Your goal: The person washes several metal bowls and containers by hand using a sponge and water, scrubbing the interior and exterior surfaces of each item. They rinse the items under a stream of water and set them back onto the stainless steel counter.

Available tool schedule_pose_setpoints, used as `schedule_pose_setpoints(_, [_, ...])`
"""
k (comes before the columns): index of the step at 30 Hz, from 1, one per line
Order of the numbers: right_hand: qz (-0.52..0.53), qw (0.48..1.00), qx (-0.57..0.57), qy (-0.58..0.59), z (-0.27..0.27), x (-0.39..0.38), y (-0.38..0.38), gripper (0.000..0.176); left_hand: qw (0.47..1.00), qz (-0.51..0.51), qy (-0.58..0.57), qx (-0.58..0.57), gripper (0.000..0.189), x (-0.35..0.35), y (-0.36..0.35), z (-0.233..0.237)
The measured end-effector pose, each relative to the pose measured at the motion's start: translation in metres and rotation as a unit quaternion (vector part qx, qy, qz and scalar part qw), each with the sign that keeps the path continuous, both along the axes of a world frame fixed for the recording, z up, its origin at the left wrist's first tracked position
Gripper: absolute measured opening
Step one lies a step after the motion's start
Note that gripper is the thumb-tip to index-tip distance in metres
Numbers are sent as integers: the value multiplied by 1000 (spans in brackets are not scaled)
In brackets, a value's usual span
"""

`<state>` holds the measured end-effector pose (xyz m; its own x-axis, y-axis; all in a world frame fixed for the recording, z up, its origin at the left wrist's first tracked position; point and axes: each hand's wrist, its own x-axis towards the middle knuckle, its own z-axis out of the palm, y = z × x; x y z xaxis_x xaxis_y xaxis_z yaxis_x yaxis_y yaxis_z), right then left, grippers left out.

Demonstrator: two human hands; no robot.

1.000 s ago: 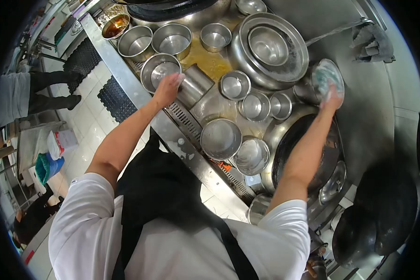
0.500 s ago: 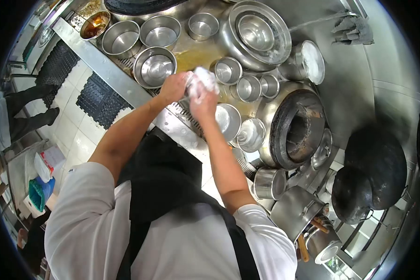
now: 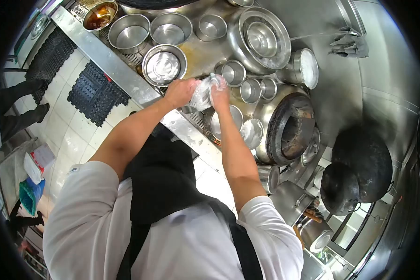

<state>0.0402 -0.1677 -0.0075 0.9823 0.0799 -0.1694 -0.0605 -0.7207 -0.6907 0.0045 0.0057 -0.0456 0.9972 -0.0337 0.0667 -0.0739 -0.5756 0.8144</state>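
Observation:
A wet, whitish cloth [image 3: 202, 94] with suds on it is stretched between my two hands over the front of the steel counter. My left hand [image 3: 181, 93] is closed on its left side. My right hand [image 3: 220, 92] grips its other side. Just behind my left hand stands a round steel pot [image 3: 164, 66]. Beyond my right hand are small steel pots, one [image 3: 233, 73] close to the fingers. Under my right wrist a wider steel pot [image 3: 228, 122] is partly hidden by the forearm.
Several steel pots line the back left, with a bowl of brown sauce [image 3: 100, 16]. A large basin [image 3: 264, 39] holds a smaller bowl. To the right are a black-rimmed burner [image 3: 291, 129] and dark woks [image 3: 359, 163]. A person's legs [image 3: 21, 109] show at far left.
The cloth was bunched between my hands and is now spread wider, with my hands farther apart and shifted right. The camera view has shifted slightly.

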Motion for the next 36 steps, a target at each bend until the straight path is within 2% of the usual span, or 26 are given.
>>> schedule_pose_setpoints(1, [-17, 999, 19, 29, 9, 5, 9, 50, 1000, -1, -3, 4, 34, 1, 2, -3])
schedule_pose_setpoints(2, [-19, 1000, 7, 5, 13, -7, 16, 51, 1000, -2, -4, 6, 33, 2, 3, -6])
schedule_pose_setpoints(4, [59, 981, -82, -167, 14, -42, 18, 53, 1000, -11, -10, 14, 30, 1, 3, -2])
schedule_pose_setpoints(5, [97, 954, -126, -254, 15, -52, 18, 53, 1000, -18, -17, 18, 28, 3, 4, 3])
schedule_pose_setpoints(6, [111, 949, -138, -260, 22, -55, 21, 53, 1000, -18, -19, 14, 29, 2, 4, 7])
schedule_pose_setpoints(9, [22, 997, -23, -69, 5, -21, 9, 49, 999, -32, -16, 23, 30, 2, 7, 2])
schedule_pose_setpoints(10, [21, 998, 3, -55, -13, -4, -5, 46, 999, -30, -32, -1, 31, 1, 7, 2])
schedule_pose_setpoints(13, [6, 999, -33, 5, -6, 2, -2, 45, 1000, -23, -13, 10, 32, -1, 8, 14])
schedule_pose_setpoints(14, [-4, 1000, -21, -16, 3, -10, 4, 45, 1000, -22, -15, 4, 33, 2, 9, 15])
schedule_pose_setpoints(17, [87, 982, -31, -163, 17, -48, 15, 47, 999, -25, -20, -13, 33, -3, 7, 11])
schedule_pose_setpoints(18, [99, 982, -35, -155, 22, -51, 16, 47, 999, -24, -29, -19, 33, -2, 5, 13])
schedule_pose_setpoints(21, [13, 996, 21, -82, -45, -8, -23, 43, 998, -40, -33, 23, 26, -2, 10, 14])
schedule_pose_setpoints(22, [56, 998, 14, -39, -37, 6, -32, 40, 996, -46, -56, 44, 24, -9, 8, 9])
schedule_pose_setpoints(23, [46, 998, 36, -25, -43, 16, -36, 39, 993, -53, -80, 65, 22, -14, 7, 3])
schedule_pose_setpoints(25, [37, 996, 81, 2, -49, 32, -37, 38, 1000, -3, -12, 18, 21, -34, 6, -17])
schedule_pose_setpoints(26, [9, 998, 22, -65, -46, 32, -33, 37, 999, 22, 25, -6, 21, -44, 5, -26])
schedule_pose_setpoints(29, [-27, 990, -67, -121, 0, 10, -11, 38, 1000, 4, -2, 21, 21, -46, 11, -11])
schedule_pose_setpoints(30, [-8, 974, -101, -203, -1, -2, -9, 41, 1000, 22, -7, 20, 25, -40, 8, -25])
schedule_pose_setpoints(33, [-14, 957, -127, -261, 16, -42, 13, 45, 996, 75, 24, -29, 27, -34, -3, -11])
schedule_pose_setpoints(34, [4, 951, -149, -269, 12, -52, 16, 49, 996, 78, -42, -13, 25, -34, -8, -2])
schedule_pose_setpoints(35, [20, 946, -170, -276, 7, -63, 17, 54, 997, 69, -26, 0, 24, -29, -12, 7])
schedule_pose_setpoints(36, [74, 934, -162, -309, 10, -71, 20, 51, 998, 59, -10, 13, 24, -24, -15, 24])
